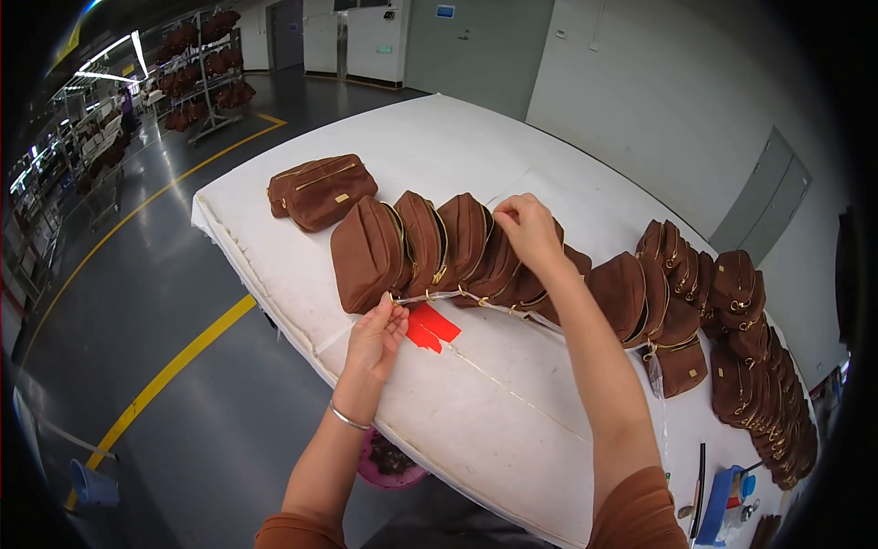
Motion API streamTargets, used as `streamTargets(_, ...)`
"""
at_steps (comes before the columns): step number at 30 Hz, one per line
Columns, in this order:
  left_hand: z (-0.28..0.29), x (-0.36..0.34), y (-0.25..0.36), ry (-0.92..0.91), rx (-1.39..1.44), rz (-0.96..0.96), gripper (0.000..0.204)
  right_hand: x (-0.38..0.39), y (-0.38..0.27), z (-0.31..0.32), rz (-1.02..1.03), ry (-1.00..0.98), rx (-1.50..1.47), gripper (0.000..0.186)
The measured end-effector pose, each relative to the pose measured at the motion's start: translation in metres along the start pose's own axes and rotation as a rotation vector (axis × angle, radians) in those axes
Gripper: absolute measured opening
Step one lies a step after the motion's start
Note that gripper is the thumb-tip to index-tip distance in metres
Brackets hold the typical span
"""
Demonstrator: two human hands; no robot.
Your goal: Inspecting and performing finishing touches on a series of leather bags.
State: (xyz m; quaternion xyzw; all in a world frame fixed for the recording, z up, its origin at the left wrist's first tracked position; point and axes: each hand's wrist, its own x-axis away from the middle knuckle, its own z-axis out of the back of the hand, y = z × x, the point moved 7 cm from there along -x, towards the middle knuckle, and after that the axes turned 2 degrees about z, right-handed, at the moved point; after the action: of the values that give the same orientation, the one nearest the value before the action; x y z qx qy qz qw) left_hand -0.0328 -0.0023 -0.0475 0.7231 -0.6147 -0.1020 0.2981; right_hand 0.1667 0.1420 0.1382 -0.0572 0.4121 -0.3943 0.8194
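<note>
A row of brown zippered pouches (370,252) stands on edge across the white-covered table (512,393). Gold rings at their near ends are threaded on a clear plastic strip (439,296). At the left end of the row, my left hand (377,334) pinches the end of this strip beside a gold ring. My right hand (530,229) reaches over the row with thumb and fingers closed at the top of a middle pouch (498,261); whatever lies between its fingertips is hidden. One brown pouch (320,190) with a gold zipper lies apart behind the row.
A red patch (433,327) marks the table near my left hand. More brown pouches (759,384) crowd the right side. A blue tray (722,499) with small items sits at the near right. Below the table edge is a pink basin (389,457). Racks of brown goods (201,69) stand far left.
</note>
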Motion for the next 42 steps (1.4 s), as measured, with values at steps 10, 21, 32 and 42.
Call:
streamTargets(10, 0.004, 0.004, 0.007, -0.008, -0.141, -0.096, 0.021, -0.018, 0.035, -0.033, -0.210, -0.415, 0.418, 0.011)
streamTargets(21, -0.009, 0.005, 0.001, -0.065, -0.387, -0.162, 0.029, 0.059, 0.000, 0.053, -0.148, -0.261, -0.037, 0.021)
streamTargets(32, -0.003, 0.003, -0.001, -0.069, -0.365, -0.170, 0.028, 0.030, 0.036, 0.031, -0.136, -0.197, 0.032, 0.017)
streamTargets(42, -0.007, 0.008, 0.010, -0.090, -0.383, -0.206, 0.028, -0.015, 0.051, -0.028, -0.247, -0.451, 0.386, 0.015)
